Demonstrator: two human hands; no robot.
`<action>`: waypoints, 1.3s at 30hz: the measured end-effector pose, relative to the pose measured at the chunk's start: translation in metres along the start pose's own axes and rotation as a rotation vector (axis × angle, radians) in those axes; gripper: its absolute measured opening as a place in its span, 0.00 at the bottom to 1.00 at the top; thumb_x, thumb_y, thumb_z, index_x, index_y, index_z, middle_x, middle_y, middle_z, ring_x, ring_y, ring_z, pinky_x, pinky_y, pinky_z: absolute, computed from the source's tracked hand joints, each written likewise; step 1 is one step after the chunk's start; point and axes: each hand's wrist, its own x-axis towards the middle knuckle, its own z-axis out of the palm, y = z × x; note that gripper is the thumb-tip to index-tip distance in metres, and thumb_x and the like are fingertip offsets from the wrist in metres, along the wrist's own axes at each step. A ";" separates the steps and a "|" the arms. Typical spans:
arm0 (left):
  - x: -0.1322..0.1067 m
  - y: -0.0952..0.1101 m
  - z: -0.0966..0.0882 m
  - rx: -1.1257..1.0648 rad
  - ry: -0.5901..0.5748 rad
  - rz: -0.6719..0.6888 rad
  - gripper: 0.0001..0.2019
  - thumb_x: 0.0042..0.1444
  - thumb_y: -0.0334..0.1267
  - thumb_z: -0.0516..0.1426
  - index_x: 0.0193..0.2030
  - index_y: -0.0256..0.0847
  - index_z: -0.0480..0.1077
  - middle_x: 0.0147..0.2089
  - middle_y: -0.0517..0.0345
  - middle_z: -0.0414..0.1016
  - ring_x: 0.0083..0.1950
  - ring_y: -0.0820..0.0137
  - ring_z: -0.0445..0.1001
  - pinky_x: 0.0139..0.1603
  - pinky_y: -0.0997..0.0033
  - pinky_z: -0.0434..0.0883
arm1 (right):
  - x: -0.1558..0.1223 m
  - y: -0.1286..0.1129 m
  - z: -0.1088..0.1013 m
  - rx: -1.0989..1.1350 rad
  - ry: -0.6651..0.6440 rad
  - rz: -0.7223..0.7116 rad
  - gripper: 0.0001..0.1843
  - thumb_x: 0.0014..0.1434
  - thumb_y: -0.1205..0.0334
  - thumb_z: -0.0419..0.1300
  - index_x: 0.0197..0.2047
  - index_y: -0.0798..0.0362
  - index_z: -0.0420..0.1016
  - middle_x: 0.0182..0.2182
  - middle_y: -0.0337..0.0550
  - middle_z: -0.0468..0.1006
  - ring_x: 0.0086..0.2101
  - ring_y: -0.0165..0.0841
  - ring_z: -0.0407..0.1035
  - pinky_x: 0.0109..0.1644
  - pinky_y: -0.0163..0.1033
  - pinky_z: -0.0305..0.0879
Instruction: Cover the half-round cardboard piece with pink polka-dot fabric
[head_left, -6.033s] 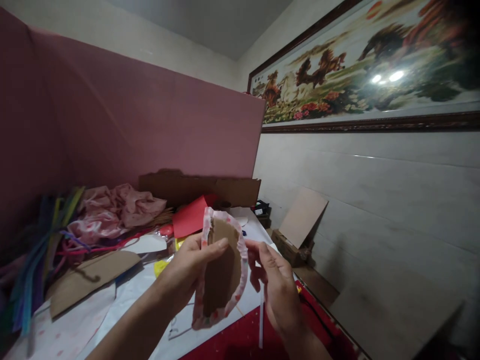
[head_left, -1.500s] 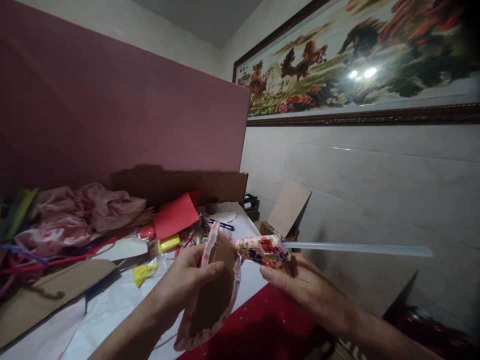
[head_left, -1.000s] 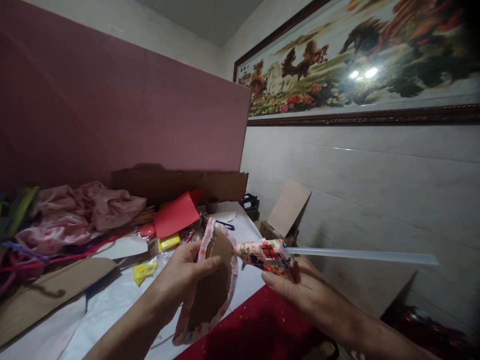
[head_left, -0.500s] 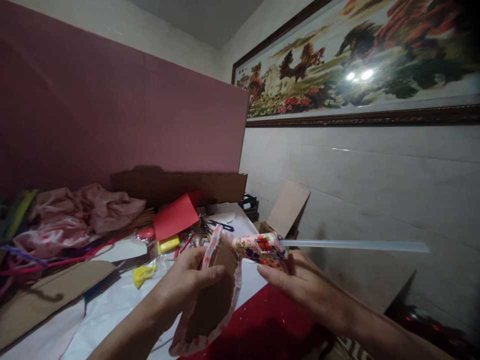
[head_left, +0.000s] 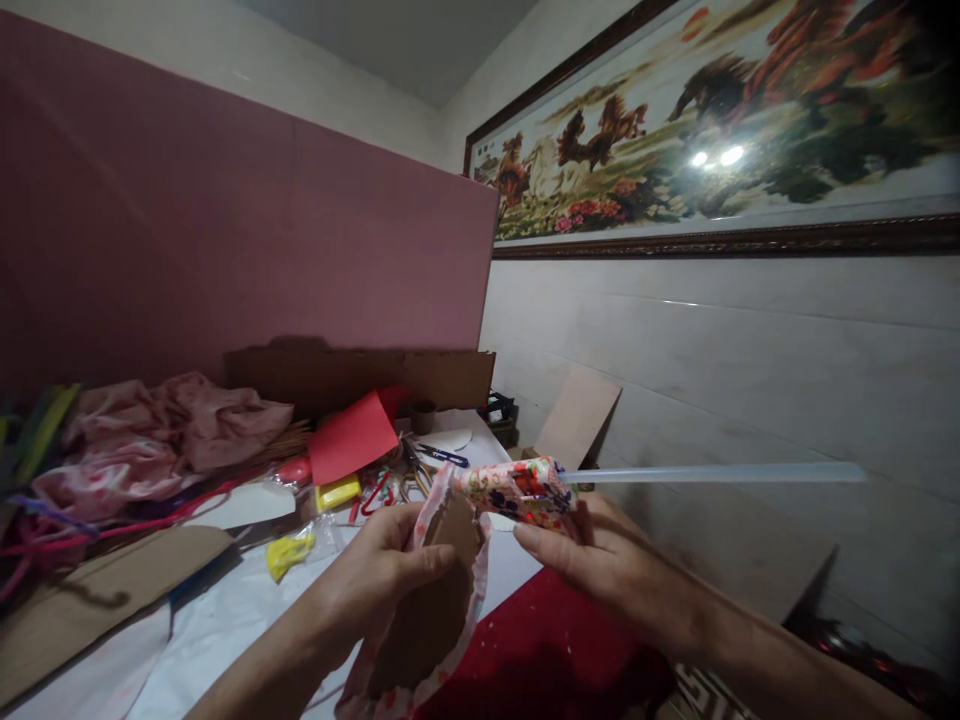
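My left hand (head_left: 401, 565) grips a cardboard piece (head_left: 431, 615) by its left edge, thumb lying across the bare brown face. Pink fabric (head_left: 466, 640) is folded over the cardboard's rim all round. In my right hand (head_left: 596, 550) is a flower-patterned hot glue gun (head_left: 517, 490), its front end pointing left at the upper edge of the cardboard. A long translucent glue stick (head_left: 720, 474) sticks out of the gun's back to the right. The cardboard's top edge hides the nozzle tip, so I cannot tell whether it touches the fabric.
Left on the table lie crumpled pink fabric (head_left: 180, 430), a long cardboard piece (head_left: 105, 595) and a yellow item in clear plastic (head_left: 289, 553). Behind my hands are red paper (head_left: 352, 438), dark blue thread snips (head_left: 442, 455) and scissors (head_left: 414, 482). A cardboard sheet (head_left: 577, 415) leans against the wall.
The back of the glue gun and its glue stick have tilted slightly up. The cardboard has shifted a little to the right in my left hand's grip.
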 end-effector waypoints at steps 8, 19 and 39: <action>0.001 -0.005 0.002 0.027 -0.023 0.094 0.14 0.48 0.37 0.61 0.43 0.40 0.72 0.37 0.56 0.77 0.37 0.65 0.71 0.37 0.68 0.64 | 0.000 -0.004 0.002 -0.001 0.006 0.013 0.15 0.65 0.57 0.52 0.49 0.48 0.75 0.40 0.38 0.77 0.42 0.35 0.68 0.55 0.40 0.60; -0.005 0.002 0.007 0.038 -0.059 0.177 0.16 0.53 0.35 0.58 0.50 0.44 0.69 0.44 0.57 0.76 0.44 0.64 0.70 0.43 0.69 0.63 | 0.002 -0.003 0.001 0.003 0.006 0.043 0.13 0.65 0.55 0.53 0.45 0.50 0.74 0.36 0.37 0.74 0.37 0.33 0.66 0.42 0.34 0.62; -0.003 0.002 0.007 0.156 -0.069 0.192 0.09 0.52 0.35 0.56 0.40 0.37 0.71 0.34 0.58 0.73 0.34 0.69 0.66 0.34 0.69 0.62 | 0.000 -0.002 -0.001 -0.124 0.004 0.063 0.13 0.64 0.56 0.52 0.36 0.53 0.75 0.29 0.38 0.72 0.34 0.34 0.65 0.42 0.38 0.63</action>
